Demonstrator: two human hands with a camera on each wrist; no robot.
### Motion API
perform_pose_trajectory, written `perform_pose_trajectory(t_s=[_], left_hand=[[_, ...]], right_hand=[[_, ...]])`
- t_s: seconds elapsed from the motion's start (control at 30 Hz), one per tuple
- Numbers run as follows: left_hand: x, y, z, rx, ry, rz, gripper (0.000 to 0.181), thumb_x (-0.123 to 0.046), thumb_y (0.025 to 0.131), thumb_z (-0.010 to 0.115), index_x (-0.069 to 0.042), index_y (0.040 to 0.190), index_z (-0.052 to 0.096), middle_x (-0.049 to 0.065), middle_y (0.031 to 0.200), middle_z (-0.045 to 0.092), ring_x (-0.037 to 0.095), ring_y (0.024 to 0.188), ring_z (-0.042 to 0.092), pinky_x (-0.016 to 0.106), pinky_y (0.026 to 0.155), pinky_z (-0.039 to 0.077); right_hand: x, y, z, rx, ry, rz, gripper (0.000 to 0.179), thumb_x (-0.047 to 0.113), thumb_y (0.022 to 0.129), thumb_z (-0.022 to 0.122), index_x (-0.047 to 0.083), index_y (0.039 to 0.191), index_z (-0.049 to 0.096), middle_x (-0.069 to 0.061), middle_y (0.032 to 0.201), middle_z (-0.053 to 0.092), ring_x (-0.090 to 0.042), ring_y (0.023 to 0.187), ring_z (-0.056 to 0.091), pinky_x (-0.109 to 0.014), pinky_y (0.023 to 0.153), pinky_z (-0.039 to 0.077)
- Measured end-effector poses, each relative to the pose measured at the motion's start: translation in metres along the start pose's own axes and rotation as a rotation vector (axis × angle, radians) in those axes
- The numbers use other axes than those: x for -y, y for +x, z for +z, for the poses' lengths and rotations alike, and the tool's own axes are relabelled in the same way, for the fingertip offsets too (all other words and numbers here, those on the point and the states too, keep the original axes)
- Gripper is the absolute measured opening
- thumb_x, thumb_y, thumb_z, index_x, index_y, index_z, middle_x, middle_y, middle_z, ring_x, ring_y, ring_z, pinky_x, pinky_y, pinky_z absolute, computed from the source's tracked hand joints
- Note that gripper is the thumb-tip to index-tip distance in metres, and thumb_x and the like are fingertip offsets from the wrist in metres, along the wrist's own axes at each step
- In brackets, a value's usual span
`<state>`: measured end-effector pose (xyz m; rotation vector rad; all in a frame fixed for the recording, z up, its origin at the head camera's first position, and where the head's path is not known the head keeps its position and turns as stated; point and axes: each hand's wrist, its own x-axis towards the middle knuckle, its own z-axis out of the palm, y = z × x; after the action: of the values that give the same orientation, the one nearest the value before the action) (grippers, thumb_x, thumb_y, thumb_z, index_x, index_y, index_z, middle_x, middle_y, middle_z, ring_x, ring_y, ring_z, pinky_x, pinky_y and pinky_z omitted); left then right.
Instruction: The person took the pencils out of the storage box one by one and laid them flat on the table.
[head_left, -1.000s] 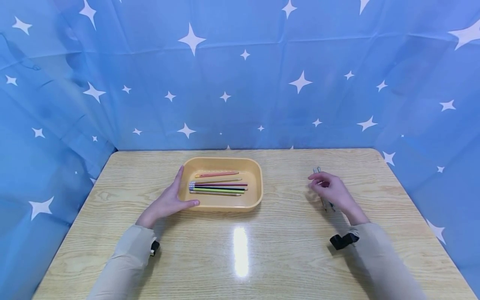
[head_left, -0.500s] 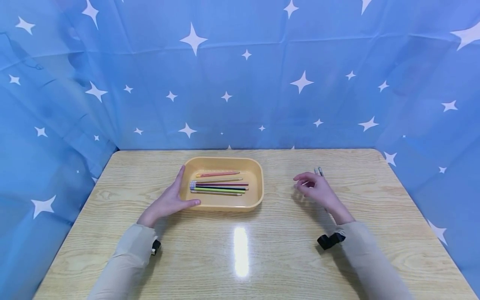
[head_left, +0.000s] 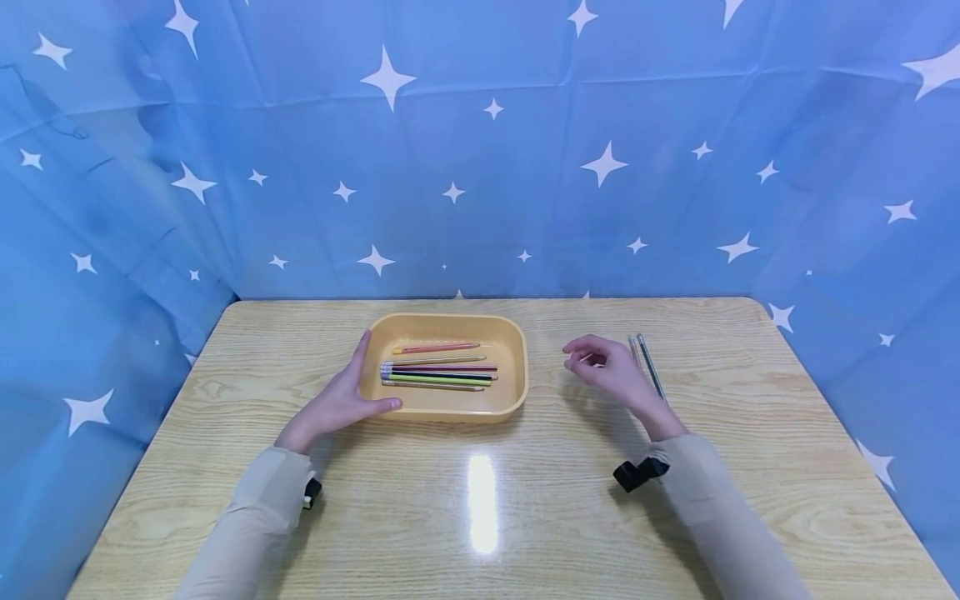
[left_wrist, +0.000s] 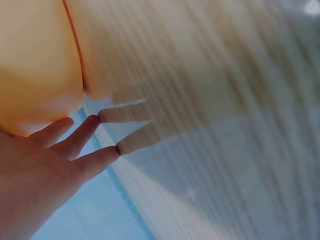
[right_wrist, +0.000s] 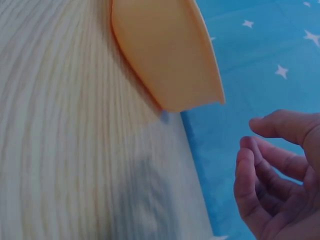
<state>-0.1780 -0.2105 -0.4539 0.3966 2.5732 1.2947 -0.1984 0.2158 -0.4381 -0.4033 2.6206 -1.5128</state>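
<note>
At the left end of a shallow yellow-orange plastic tray (head_left: 450, 413), my left hand (head_left: 339, 406) rests with its fingers spread straight along the outside. Its thumb lies against the near rim. In the left wrist view, fingers of the left hand (left_wrist: 55, 162) reach beside the tray wall (left_wrist: 40, 65). Several pencils (head_left: 438, 374) lie side by side in the tray, with a red pencil (head_left: 437, 348) behind them. To the right of the tray, my right hand (head_left: 611, 371) hovers with fingers loosely bent; the right wrist view shows nothing between thumb and fingers (right_wrist: 245, 185).
Two pencils lie on the wooden table, a dark green one (head_left: 651, 367) and a thinner-looking one (head_left: 633, 350) partly behind the right hand. A blue star-patterned cloth (head_left: 480, 167) hangs behind the table (head_left: 375, 517). Light glares on the front tabletop.
My right hand has moved left, away from the two pencils toward the tray, uncovering more of them. The left hand and the tray have stayed in place.
</note>
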Motion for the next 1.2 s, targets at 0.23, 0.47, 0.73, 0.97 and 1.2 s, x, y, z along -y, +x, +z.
perform_pose_trajectory(t_s=[0.23,0.47,0.73,0.97,1.2], left_hand=[[0.0,0.0,0.0,-0.004,-0.005,0.004,0.122,-0.039,0.079,0.079,-0.008,0.154,-0.012,0.024,0.158,0.003,0.044,0.141,0.013,0.057,0.111,0.016],[-0.001,0.0,0.0,-0.005,0.006,0.002,0.122,-0.039,0.079,0.08,-0.009,0.154,-0.012,0.025,0.157,0.004,0.045,0.14,0.014,0.057,0.111,0.017],[0.001,0.0,0.0,-0.004,0.006,-0.004,0.123,-0.04,0.079,0.08,-0.009,0.154,-0.012,0.026,0.157,0.005,0.046,0.14,0.015,0.057,0.11,0.018],[0.001,0.0,0.0,-0.004,0.012,-0.01,0.123,-0.041,0.079,0.08,-0.01,0.154,-0.012,0.026,0.157,0.004,0.046,0.139,0.016,0.058,0.11,0.019],[0.001,0.0,0.0,-0.004,0.003,-0.007,0.123,-0.04,0.079,0.08,-0.009,0.154,-0.012,0.025,0.157,0.004,0.046,0.14,0.015,0.057,0.11,0.018]], right_hand=[[0.01,0.01,0.009,0.009,0.076,-0.028,0.026,0.007,0.091,0.066,-0.008,0.112,0.062,-0.014,0.093,0.066,-0.021,0.081,0.062,-0.026,0.066,0.053],[0.036,0.013,0.018,0.038,0.113,-0.047,0.022,0.001,0.089,0.065,-0.006,0.11,0.063,-0.017,0.093,0.065,-0.024,0.08,0.061,-0.028,0.067,0.052],[0.047,0.023,0.037,0.085,0.115,-0.093,0.023,0.001,0.088,0.065,-0.007,0.11,0.064,-0.011,0.09,0.066,-0.021,0.081,0.06,-0.025,0.068,0.051],[0.054,0.029,0.056,0.148,0.087,-0.177,0.018,0.0,0.087,0.066,-0.003,0.105,0.066,-0.009,0.086,0.065,-0.021,0.077,0.06,-0.026,0.067,0.051],[0.059,0.034,0.076,0.241,0.016,-0.245,0.018,-0.001,0.087,0.065,-0.004,0.105,0.065,-0.005,0.085,0.065,-0.019,0.076,0.06,-0.031,0.067,0.052]])
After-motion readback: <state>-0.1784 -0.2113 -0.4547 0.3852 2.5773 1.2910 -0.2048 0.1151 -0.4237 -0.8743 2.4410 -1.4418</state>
